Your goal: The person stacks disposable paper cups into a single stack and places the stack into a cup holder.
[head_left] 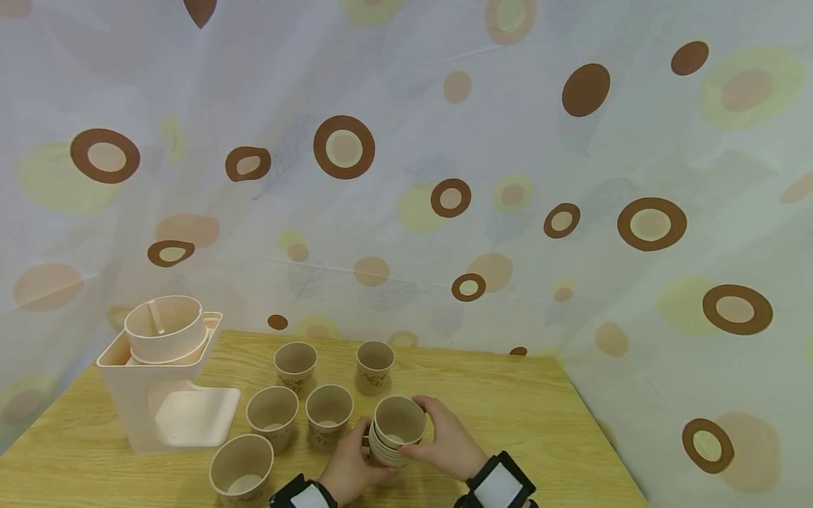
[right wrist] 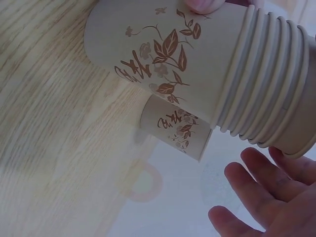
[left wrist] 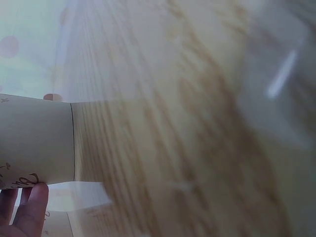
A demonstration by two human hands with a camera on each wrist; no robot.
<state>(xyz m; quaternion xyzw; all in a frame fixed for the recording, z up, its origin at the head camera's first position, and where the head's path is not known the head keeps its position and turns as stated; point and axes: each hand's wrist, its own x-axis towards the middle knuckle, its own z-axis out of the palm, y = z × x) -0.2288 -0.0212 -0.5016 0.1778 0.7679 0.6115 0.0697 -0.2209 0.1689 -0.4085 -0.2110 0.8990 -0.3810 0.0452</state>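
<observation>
My left hand (head_left: pixel 352 466) grips a nested stack of paper cups (head_left: pixel 386 454) from the left side. With thumb in front and fingers behind, my right hand (head_left: pixel 447 444) pinches the top cup (head_left: pixel 399 421) near its rim. That cup stands slightly higher than the closely stacked rims below. In the right wrist view, brown leaves and lettering decorate the stack (right wrist: pixel 168 54), and several fingers of the right hand (right wrist: pixel 276 192) are spread beside the rims. The left wrist view catches fingertips (left wrist: pixel 37 202) at the edge of a printed cup wall (left wrist: pixel 37 143).
Several single paper cups stand upright left of and behind the stack, including a front one (head_left: pixel 241 466) and a back one (head_left: pixel 375 360). A cream plastic stand (head_left: pixel 142 402) with a round container (head_left: pixel 165 339) on top occupies the wooden table's (head_left: pixel 540 423) left. A dotted sheet (head_left: pixel 406 233) hangs behind.
</observation>
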